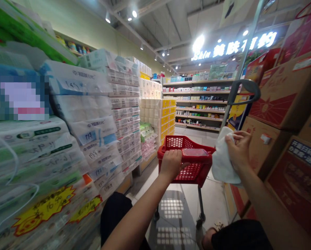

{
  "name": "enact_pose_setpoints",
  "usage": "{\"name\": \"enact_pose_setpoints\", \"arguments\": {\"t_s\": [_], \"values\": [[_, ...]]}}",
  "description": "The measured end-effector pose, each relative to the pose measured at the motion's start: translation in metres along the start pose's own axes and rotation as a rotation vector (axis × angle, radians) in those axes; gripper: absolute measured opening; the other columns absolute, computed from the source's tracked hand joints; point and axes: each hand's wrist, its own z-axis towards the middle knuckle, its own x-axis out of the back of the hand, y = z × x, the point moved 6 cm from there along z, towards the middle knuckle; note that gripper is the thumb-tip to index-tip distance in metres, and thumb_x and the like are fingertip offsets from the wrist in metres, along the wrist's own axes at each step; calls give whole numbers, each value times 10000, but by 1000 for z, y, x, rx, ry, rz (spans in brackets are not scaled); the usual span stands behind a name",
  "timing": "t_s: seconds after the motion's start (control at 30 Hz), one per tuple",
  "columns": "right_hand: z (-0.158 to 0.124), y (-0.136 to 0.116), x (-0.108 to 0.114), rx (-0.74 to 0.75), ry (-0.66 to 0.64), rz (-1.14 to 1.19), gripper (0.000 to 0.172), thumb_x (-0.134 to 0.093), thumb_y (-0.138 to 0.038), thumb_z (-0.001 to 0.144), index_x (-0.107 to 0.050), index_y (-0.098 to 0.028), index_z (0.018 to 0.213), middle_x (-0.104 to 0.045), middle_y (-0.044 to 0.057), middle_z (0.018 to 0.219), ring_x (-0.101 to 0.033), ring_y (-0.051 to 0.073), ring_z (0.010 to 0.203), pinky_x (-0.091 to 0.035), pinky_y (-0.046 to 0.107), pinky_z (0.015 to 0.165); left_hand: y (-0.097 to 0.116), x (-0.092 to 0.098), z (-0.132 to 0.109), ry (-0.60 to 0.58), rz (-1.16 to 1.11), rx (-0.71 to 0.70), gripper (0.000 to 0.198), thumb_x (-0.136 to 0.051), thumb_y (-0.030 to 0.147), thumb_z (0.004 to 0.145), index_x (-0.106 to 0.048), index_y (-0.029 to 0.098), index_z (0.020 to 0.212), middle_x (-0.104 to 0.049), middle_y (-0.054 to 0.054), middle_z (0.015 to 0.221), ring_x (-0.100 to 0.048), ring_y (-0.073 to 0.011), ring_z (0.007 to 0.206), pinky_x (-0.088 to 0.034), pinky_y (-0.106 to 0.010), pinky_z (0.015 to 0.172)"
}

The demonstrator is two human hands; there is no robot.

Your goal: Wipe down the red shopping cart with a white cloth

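Gripping the handle [195, 152] of the red cart [206, 166] with the left hand [171, 161], closed over the left part of the bar, with the thumb pointing rightward below it. Pinching a white cloth [223, 161] in the right hand [238, 147], between thumb and bent fingers near the upper edge, with the rest draped loosely below. Hard to tell how much is bunched inside the palm. To note above all: the handle's long axis, running crosswise from the left hand toward the right, against the cloth's long axis, running downward from the right hand. Bare of fingers from the left hand rightward, with the far end nearer to the right hand and just beside the cloth. Impossible to tell contact from a slim gap there. Pointing away ahead of both hands, the length of the cart. Stacked to the left of the left hand, wrapped packs [93, 104]; piled to the right of the right hand, boxes [277, 95]; well ahead of both, stocked shelves [197, 92].
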Motion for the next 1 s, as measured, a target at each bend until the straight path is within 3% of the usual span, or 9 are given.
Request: {"name": "enact_pose_setpoints", "arguments": {"t_s": [0.1,0.17,0.27,0.37,0.53,0.67,0.73,0.9,1.0], "values": [[-3,-35,-46,103,-538,-34,507,-398,-569,899,-533,-222,1243,-575,95,1267,-559,237,1127,-459,392,950,0,0,1,0,0,5,493,-471,627,866,-539,164,1020,-587,-96,940,-543,-258,878,-384,-393,801],[-14,-49,-65,173,-754,-64,503,-301,-541,944,-590,-240,1225,-581,62,1303,-537,226,1189,-411,392,1022,1,0,1,1,1,8,490,-472,624,867,-543,162,1015,-588,-98,941,-543,-256,874,-385,-390,792],[-25,-62,-73,353,-706,-172,479,-276,-480,971,-559,-261,1290,-568,33,1337,-497,200,1250,-342,394,1088,1,0,2,2,3,5,487,-471,621,869,-547,160,1008,-588,-97,934,-542,-253,864,-386,-387,787],[-47,-66,-88,498,-699,-349,432,-319,-438,973,-574,-268,1278,-611,33,1281,-533,196,1212,-377,395,1063,1,0,3,4,-1,9,476,-469,609,875,-548,160,1014,-589,-100,940,-544,-254,871,-387,-388,794],[-87,-84,-106,557,-601,-453,412,-306,-348,982,-581,-267,1278,-600,39,1295,-539,201,1202,-401,397,1039,0,-2,3,-16,-8,30,448,-481,579,882,-559,161,1025,-598,-109,956,-542,-254,878,-387,-398,810],[-98,-94,-101,599,-597,-389,426,-302,-320,978,-535,-288,1332,-545,12,1362,-483,193,1267,-370,399,1077,1,-1,3,-1,8,35,455,-465,580,888,-557,154,1016,-599,-112,944,-545,-258,880,-386,-391,804],[-89,-81,-88,543,-592,-396,426,-300,-344,977,-541,-297,1325,-570,9,1333,-508,197,1242,-401,398,1048,3,0,2,3,10,26,456,-456,589,890,-550,159,1010,-597,-107,939,-545,-257,877,-387,-385,797],[-53,-12,-40,290,-531,-543,464,-237,-407,983,-591,-288,1258,-607,21,1284,-557,205,1180,-452,377,969,5,1,2,2,5,18,462,-469,610,875,-536,167,989,-592,-100,939,-544,-249,864,-390,-384,804],[-54,-3,-35,302,-485,-523,482,-213,-387,985,-562,-263,1293,-576,32,1325,-506,205,1239,-394,403,1043,8,-2,4,4,17,37,465,-471,609,874,-538,161,981,-590,-104,934,-546,-256,859,-395,-389,790]]}}
